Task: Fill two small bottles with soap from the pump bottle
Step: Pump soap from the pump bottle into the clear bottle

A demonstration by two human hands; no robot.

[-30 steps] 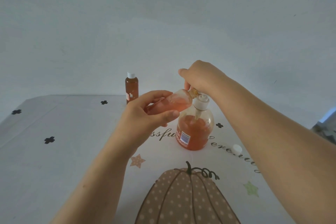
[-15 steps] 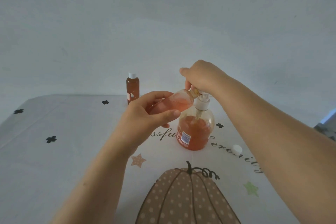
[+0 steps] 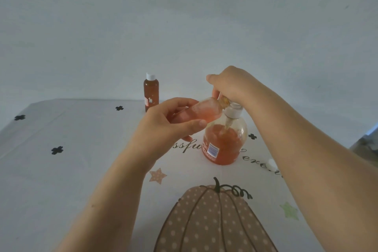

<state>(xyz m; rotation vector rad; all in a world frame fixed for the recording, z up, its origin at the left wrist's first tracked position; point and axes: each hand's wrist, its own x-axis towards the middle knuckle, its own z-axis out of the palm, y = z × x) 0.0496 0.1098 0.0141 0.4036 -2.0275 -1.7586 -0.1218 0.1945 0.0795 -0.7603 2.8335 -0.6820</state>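
My left hand (image 3: 169, 127) grips a tilted small bottle (image 3: 204, 111), mouth at the spout of the pump bottle (image 3: 224, 141), mid-desk (image 3: 81, 170). Right hand (image 3: 231, 86) curls over the pump head. Second bottle (image 3: 151, 92) stands capped behind.

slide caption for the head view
Left hand tilts small bottle to pump bottle; right hand grips its top

Left hand (image 3: 169, 127) fingers grip the small bottle (image 3: 206, 109); right hand (image 3: 231, 86) curls over the pump bottle (image 3: 223, 143)'s top.
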